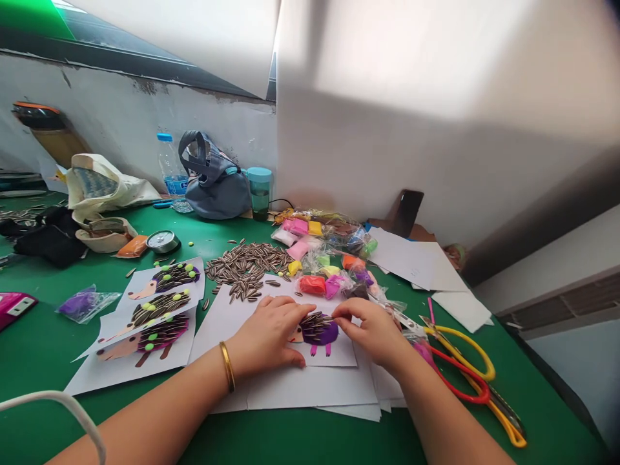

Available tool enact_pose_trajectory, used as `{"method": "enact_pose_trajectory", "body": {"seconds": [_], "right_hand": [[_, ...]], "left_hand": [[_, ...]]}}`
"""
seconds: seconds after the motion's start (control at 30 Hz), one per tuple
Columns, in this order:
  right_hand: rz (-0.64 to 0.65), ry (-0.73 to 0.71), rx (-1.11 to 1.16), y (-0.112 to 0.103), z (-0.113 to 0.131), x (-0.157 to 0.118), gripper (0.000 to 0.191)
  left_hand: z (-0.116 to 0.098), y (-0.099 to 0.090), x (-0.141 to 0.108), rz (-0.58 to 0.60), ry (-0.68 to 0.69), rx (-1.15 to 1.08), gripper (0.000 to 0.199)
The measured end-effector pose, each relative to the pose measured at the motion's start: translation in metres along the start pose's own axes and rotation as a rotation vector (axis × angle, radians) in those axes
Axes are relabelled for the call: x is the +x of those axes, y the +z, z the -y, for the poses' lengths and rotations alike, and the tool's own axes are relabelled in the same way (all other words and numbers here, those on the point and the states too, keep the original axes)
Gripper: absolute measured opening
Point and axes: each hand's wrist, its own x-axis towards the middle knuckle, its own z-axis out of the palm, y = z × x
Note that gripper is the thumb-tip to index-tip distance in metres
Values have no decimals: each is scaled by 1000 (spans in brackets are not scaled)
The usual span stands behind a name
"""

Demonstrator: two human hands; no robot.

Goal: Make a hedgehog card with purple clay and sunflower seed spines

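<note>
A purple clay hedgehog point(327, 332) with striped seeds stuck in its back and pink legs lies on white paper point(290, 386). My left hand point(274, 332) rests flat on the paper at the hedgehog's head, fingers apart and holding nothing. At the hedgehog's upper right, my right hand point(371, 329) has thumb and forefinger pinched together; whatever is between them is too small to name. Behind my left hand is a pile of striped seeds point(252, 263). Three finished-looking hedgehogs point(162, 307) on paper sheets lie to the left.
Bagged coloured clay point(311, 285) lies behind the hands. Scissors with yellow and red handles point(465, 365) are at the right. Along the wall stand a blue bag point(217, 190), a bottle point(169, 168), a cup point(260, 194) and a phone point(408, 212). A white cable point(62, 399) crosses the lower left.
</note>
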Motion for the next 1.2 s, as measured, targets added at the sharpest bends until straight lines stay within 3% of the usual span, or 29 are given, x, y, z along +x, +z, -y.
{"method": "enact_pose_trajectory", "body": {"seconds": [0.23,0.5,1.2], "right_hand": [[147,126,-68,-7,1,-1,16],[140,84,-164,12,4,-1,17],[113,82,-241,23,9,0,15]], "left_hand": [[4,4,1,12,-46,57,98],[3,3,2,35,-75,39,101],[3,5,2,30,-80,34,101]]}}
